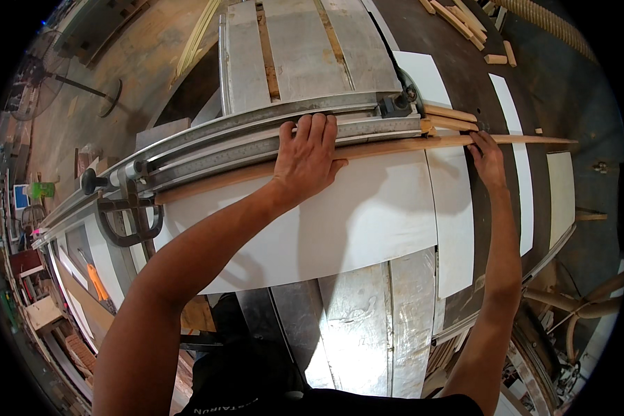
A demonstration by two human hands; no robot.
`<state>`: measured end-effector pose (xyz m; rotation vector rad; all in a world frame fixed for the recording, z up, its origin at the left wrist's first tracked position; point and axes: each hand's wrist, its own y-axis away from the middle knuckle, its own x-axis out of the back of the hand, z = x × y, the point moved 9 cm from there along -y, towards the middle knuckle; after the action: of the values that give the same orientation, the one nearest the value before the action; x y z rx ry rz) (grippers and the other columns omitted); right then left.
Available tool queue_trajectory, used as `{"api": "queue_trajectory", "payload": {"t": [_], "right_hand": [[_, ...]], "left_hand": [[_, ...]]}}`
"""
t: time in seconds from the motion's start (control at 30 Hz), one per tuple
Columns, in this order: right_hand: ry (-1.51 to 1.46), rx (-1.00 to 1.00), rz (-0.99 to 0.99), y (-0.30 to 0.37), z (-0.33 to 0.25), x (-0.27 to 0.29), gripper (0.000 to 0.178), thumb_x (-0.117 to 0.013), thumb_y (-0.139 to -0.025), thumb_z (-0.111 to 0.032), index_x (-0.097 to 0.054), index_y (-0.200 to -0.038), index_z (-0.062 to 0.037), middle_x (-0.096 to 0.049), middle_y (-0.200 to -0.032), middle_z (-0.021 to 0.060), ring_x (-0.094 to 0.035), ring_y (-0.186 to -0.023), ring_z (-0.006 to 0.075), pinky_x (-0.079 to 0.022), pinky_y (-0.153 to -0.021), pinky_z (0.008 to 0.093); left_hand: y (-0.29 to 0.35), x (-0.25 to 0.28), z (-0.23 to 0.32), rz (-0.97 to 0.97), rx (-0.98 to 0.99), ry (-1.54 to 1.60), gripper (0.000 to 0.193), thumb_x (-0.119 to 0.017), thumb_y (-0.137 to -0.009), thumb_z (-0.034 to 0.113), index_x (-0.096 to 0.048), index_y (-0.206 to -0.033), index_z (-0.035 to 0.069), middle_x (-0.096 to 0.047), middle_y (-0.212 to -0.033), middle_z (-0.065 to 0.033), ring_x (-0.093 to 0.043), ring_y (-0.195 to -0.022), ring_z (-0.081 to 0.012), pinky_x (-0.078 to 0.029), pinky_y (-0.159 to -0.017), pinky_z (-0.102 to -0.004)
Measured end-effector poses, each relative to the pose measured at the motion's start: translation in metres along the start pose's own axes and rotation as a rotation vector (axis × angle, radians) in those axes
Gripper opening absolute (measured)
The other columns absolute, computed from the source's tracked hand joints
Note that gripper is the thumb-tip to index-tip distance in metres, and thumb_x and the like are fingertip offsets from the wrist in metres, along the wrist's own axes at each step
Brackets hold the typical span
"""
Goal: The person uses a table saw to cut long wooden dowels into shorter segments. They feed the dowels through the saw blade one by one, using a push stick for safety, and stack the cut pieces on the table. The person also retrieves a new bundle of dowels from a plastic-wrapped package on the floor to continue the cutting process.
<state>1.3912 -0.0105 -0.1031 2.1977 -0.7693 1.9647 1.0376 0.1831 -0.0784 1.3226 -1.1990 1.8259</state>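
A long, narrow wooden strip (388, 146) lies along the front of a metal fence (222, 154) with a ruled scale, on a sliding table saw. My left hand (306, 156) is closed over fence and strip, its fingers hooked over the rail and its thumb along the strip's near side. Further right, my right hand (489, 158) pinches the strip beyond the fence's end, close to two short wooden pieces (451, 118). Past that hand the strip runs on to a thin tip. Beneath both arms lies a white panel (312, 215).
A dark clamp-like handle (128, 222) hangs at the fence's left end. Narrow white panels (513, 166) lie on the dark table to the right. Wooden offcuts (464, 24) sit at the far right. A standing fan (45, 69) and an orange-handled tool (96, 281) are on the left.
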Motion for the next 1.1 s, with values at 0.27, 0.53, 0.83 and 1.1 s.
{"api": "queue_trajectory", "payload": {"t": [0.27,0.53,0.83,1.1], "right_hand": [[-0.02,-0.001,0.004,0.001,0.001,0.002,0.035,-0.072,-0.088,-0.004,-0.068,-0.123,-0.0039,-0.064,-0.128,0.0209,-0.062,-0.118,0.0374,-0.053,-0.099,0.0415],[-0.045,0.016,-0.014,-0.002,-0.009,0.005,0.034,-0.072,-0.087,-0.004,-0.068,-0.121,-0.0028,-0.064,-0.125,0.0193,-0.064,-0.111,0.0359,-0.055,-0.093,0.0411],[-0.002,0.005,-0.009,0.002,0.002,-0.003,0.034,-0.071,-0.089,-0.007,-0.068,-0.123,-0.0045,-0.063,-0.128,0.02,-0.063,-0.115,0.037,-0.054,-0.098,0.0425],[0.02,0.008,-0.012,0.001,-0.003,-0.002,0.034,-0.073,-0.089,-0.01,-0.069,-0.122,-0.0044,-0.063,-0.13,0.0211,-0.062,-0.117,0.0371,-0.054,-0.099,0.0431]], "left_hand": [[0.0,-0.002,0.0,-0.015,0.01,0.021,0.085,-0.082,-0.073,0.048,-0.05,-0.133,-0.004,-0.052,-0.12,-0.0129,-0.049,-0.11,-0.0279,-0.035,-0.095,-0.0461],[0.0,-0.007,-0.002,-0.034,0.042,0.043,0.086,-0.082,-0.074,0.047,-0.049,-0.134,-0.004,-0.052,-0.124,-0.0144,-0.049,-0.114,-0.0295,-0.034,-0.098,-0.0477],[0.001,-0.004,-0.001,-0.01,0.018,0.045,0.084,-0.082,-0.074,0.046,-0.05,-0.133,-0.004,-0.053,-0.123,-0.0149,-0.049,-0.114,-0.0302,-0.035,-0.097,-0.0477],[0.001,-0.002,-0.002,0.022,0.018,0.045,0.084,-0.081,-0.074,0.046,-0.049,-0.133,-0.003,-0.053,-0.122,-0.0142,-0.05,-0.114,-0.0295,-0.035,-0.097,-0.0473]]}}
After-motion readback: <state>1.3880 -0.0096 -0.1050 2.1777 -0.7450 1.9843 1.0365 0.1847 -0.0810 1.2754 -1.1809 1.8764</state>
